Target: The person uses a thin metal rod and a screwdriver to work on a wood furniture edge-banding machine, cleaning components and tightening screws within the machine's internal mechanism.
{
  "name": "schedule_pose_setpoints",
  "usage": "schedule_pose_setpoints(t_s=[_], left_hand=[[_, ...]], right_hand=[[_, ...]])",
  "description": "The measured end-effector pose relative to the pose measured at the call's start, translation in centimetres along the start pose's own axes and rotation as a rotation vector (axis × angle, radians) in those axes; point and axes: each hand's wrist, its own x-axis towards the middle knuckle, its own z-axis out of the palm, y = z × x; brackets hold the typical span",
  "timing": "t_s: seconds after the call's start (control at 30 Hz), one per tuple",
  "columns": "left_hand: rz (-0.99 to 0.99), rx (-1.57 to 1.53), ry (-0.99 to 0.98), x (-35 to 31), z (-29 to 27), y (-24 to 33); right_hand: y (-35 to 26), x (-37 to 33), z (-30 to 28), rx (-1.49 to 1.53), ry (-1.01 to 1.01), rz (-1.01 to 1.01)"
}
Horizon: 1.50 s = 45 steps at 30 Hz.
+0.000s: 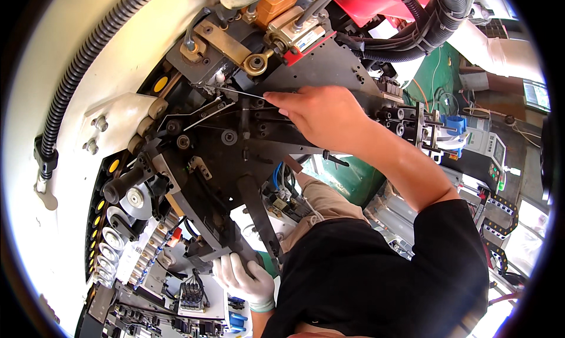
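My bare right hand [326, 117] is closed, its thumb and fingers pinching the near end of a thin metal rod-like tool [241, 93]. The tool's far end reaches in beside a metal block [203, 61] on the machine, where the contact is too small to make out. Below it lies a slim bright metal strip [209, 115], next to the dark machine plate [282, 123]. Lower down, my left hand [244, 279], in a white glove, rests with fingers extended and a little apart against the end of a dark frame piece [226, 247].
A brass-coloured rod end [256, 63] and a pneumatic cylinder [297, 32] sit above my right hand. Corrugated black hose [76, 67] curves along the pale panel at left. Rollers [135, 197] stick out at lower left. Another person's sleeved arm [500, 52] shows at upper right.
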Motion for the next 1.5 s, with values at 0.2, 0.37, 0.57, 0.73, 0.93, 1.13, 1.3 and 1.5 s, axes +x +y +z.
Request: schedule_pose_setpoints(t_s=[0.2, 0.37, 0.57, 0.73, 0.93, 1.13, 1.3, 1.5], left_hand=[[0.000, -0.012, 0.006, 0.2, -0.1, 0.1], [-0.013, -0.011, -0.005, 0.2, -0.1, 0.3], [0.001, -0.020, 0.054, 0.9, 0.0, 0.5], [0.004, -0.008, 0.055, 0.8, 0.0, 0.5], [0.002, -0.020, -0.018, 0.5, -0.2, 0.2], [-0.001, -0.030, -0.009, 0.8, -0.2, 0.3], [-0.008, -0.040, -0.009, 0.7, -0.3, 0.3], [-0.009, -0.043, -0.009, 0.6, -0.3, 0.1]], right_hand=[[0.3, 0.1, -1.0, -0.011, -0.074, -0.022], [0.7, -0.2, -0.5, -0.034, -0.040, -0.043], [1.8, -0.4, 0.8, 0.035, 0.001, -0.043], [2.0, 0.0, 0.3, 0.024, -0.017, -0.066], [2.4, -0.4, 0.5, -0.012, -0.006, -0.092], [2.2, -0.2, -0.2, -0.160, -0.008, -0.146], [2.1, -0.1, -0.8, -0.215, -0.034, -0.168], [2.2, -0.2, -0.8, -0.193, -0.031, -0.167]])
